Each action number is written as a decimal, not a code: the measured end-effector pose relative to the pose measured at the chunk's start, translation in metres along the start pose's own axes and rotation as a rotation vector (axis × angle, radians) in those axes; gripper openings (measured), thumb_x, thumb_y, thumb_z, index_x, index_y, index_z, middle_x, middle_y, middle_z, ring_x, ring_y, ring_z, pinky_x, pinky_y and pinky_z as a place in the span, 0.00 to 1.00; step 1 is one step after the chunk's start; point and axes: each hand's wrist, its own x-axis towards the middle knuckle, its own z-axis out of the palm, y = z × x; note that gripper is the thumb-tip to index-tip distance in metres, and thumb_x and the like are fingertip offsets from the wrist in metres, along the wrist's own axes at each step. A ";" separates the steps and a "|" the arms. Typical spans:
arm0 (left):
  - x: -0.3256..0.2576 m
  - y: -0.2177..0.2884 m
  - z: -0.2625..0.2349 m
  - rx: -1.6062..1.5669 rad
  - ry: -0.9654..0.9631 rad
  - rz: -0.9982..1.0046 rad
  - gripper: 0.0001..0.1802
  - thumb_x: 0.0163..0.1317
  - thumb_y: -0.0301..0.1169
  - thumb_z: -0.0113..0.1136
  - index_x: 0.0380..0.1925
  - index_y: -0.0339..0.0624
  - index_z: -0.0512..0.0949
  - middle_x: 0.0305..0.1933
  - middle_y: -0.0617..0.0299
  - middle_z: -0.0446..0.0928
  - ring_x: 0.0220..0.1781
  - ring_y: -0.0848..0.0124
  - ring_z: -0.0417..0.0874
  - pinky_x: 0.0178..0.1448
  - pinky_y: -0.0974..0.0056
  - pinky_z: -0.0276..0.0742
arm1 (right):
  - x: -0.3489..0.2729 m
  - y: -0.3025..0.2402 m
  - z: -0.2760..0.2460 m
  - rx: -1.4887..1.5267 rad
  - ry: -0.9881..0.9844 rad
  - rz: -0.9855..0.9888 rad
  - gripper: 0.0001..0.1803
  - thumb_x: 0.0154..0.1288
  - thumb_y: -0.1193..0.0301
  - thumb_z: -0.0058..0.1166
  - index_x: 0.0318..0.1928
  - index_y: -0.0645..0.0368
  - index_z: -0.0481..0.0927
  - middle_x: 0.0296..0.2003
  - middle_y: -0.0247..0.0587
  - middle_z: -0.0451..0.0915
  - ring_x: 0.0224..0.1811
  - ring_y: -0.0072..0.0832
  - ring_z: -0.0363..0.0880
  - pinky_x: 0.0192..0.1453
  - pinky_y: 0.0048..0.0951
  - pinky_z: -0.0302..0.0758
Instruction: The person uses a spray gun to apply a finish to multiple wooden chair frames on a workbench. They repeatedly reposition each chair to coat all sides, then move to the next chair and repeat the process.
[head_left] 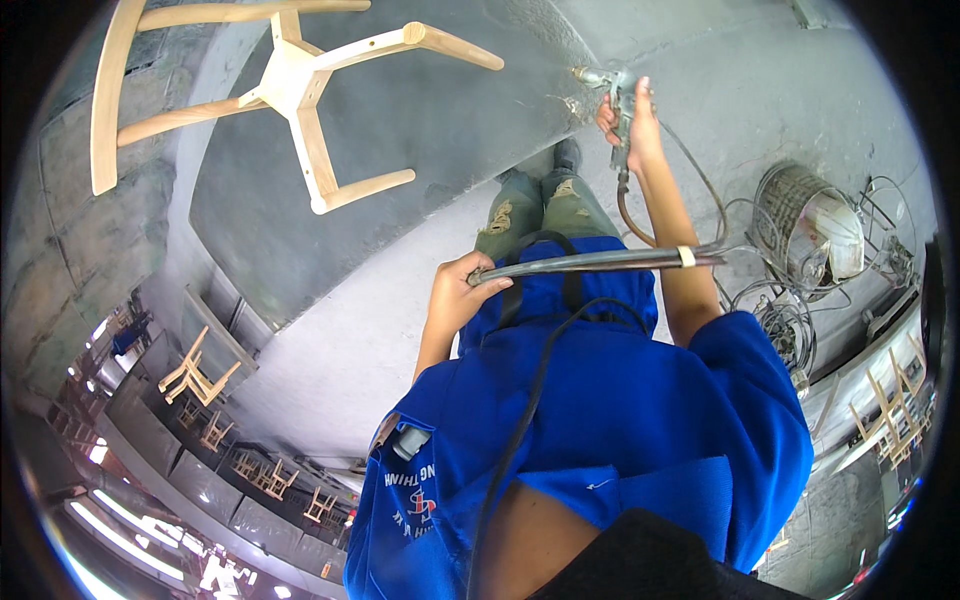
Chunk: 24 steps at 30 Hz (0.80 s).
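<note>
My right hand [645, 125] is raised at upper right, its fingers wrapped round the grip of a metal spray gun [598, 77]. The gun's nozzle faces left, toward a pale wooden chair frame [288, 88] at upper left, with a gap between them. A hose [629, 212] runs down from the gun's handle. Across my waist lies a bundle of dark hoses [590, 262], tied with a light band [686, 256]. Its left end is gripped by my left hand [457, 288]. Whether spray is leaving the nozzle I cannot tell.
A dark grey panel [330, 230] spans the area behind the chair frame. At right stands a crusted round container [785, 205], with tangled hoses [790, 330] beside it. More wooden chair frames hang at lower left [198, 375] and far right [890, 412].
</note>
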 end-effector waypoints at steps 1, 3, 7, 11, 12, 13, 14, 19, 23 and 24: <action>0.003 0.004 0.001 0.012 -0.016 0.003 0.14 0.51 0.31 0.79 0.28 0.39 0.80 0.20 0.66 0.73 0.24 0.77 0.70 0.29 0.68 0.66 | -0.015 -0.008 0.003 0.054 -0.078 -0.015 0.42 0.72 0.28 0.32 0.41 0.58 0.74 0.21 0.32 0.70 0.21 0.23 0.70 0.17 0.21 0.58; 0.005 0.009 0.005 0.027 -0.053 0.012 0.13 0.51 0.29 0.78 0.29 0.39 0.81 0.22 0.67 0.75 0.26 0.78 0.71 0.31 0.69 0.67 | -0.046 -0.020 0.003 0.163 -0.172 -0.048 0.45 0.69 0.25 0.29 0.41 0.58 0.74 0.22 0.31 0.67 0.22 0.22 0.68 0.17 0.20 0.58; 0.003 0.011 0.014 0.030 -0.085 -0.003 0.14 0.50 0.31 0.80 0.29 0.39 0.81 0.21 0.65 0.74 0.24 0.76 0.70 0.30 0.67 0.67 | -0.056 -0.019 0.002 0.243 -0.298 -0.080 0.46 0.70 0.25 0.27 0.42 0.59 0.74 0.23 0.35 0.69 0.24 0.25 0.70 0.16 0.20 0.60; -0.005 0.008 0.022 0.035 -0.029 -0.013 0.17 0.49 0.37 0.81 0.29 0.40 0.82 0.18 0.60 0.73 0.21 0.71 0.70 0.28 0.65 0.66 | -0.011 0.020 -0.001 0.062 -0.075 -0.015 0.42 0.73 0.30 0.33 0.40 0.61 0.73 0.22 0.35 0.71 0.22 0.26 0.72 0.17 0.22 0.60; -0.007 0.007 0.023 0.038 -0.006 -0.012 0.17 0.50 0.38 0.81 0.29 0.40 0.82 0.18 0.60 0.73 0.21 0.71 0.70 0.28 0.64 0.66 | 0.003 0.033 -0.002 0.019 -0.012 0.006 0.41 0.74 0.31 0.35 0.40 0.61 0.73 0.21 0.35 0.71 0.21 0.26 0.72 0.17 0.22 0.60; -0.010 0.007 0.024 0.070 -0.010 -0.044 0.17 0.50 0.38 0.81 0.29 0.40 0.82 0.18 0.60 0.73 0.21 0.71 0.70 0.28 0.64 0.66 | 0.015 0.044 -0.007 0.002 0.035 0.010 0.37 0.75 0.33 0.38 0.38 0.60 0.73 0.20 0.34 0.71 0.20 0.25 0.73 0.17 0.23 0.59; -0.014 0.006 0.023 0.094 -0.008 -0.068 0.17 0.51 0.38 0.80 0.29 0.40 0.83 0.18 0.60 0.73 0.21 0.71 0.70 0.28 0.64 0.66 | 0.024 0.056 -0.012 0.023 0.032 0.009 0.37 0.75 0.34 0.38 0.37 0.59 0.73 0.20 0.34 0.71 0.20 0.25 0.73 0.17 0.23 0.59; -0.032 0.001 0.030 0.055 0.046 -0.140 0.15 0.54 0.37 0.78 0.30 0.39 0.83 0.19 0.60 0.73 0.21 0.71 0.70 0.28 0.64 0.67 | 0.062 0.095 -0.039 -0.021 0.154 0.027 0.35 0.75 0.34 0.41 0.35 0.56 0.73 0.19 0.32 0.72 0.20 0.25 0.75 0.18 0.24 0.58; -0.039 -0.006 0.034 0.032 0.076 -0.157 0.15 0.55 0.37 0.78 0.30 0.38 0.83 0.18 0.61 0.73 0.21 0.71 0.70 0.28 0.64 0.67 | 0.062 0.109 -0.057 -0.125 0.186 0.052 0.35 0.74 0.34 0.40 0.36 0.55 0.75 0.22 0.32 0.75 0.22 0.23 0.76 0.19 0.22 0.61; -0.040 -0.009 0.034 0.038 0.088 -0.143 0.15 0.54 0.37 0.78 0.30 0.38 0.83 0.18 0.61 0.73 0.21 0.71 0.70 0.28 0.64 0.67 | 0.059 0.110 -0.058 -0.166 0.178 0.048 0.34 0.75 0.35 0.41 0.37 0.54 0.75 0.22 0.31 0.76 0.23 0.22 0.77 0.19 0.22 0.61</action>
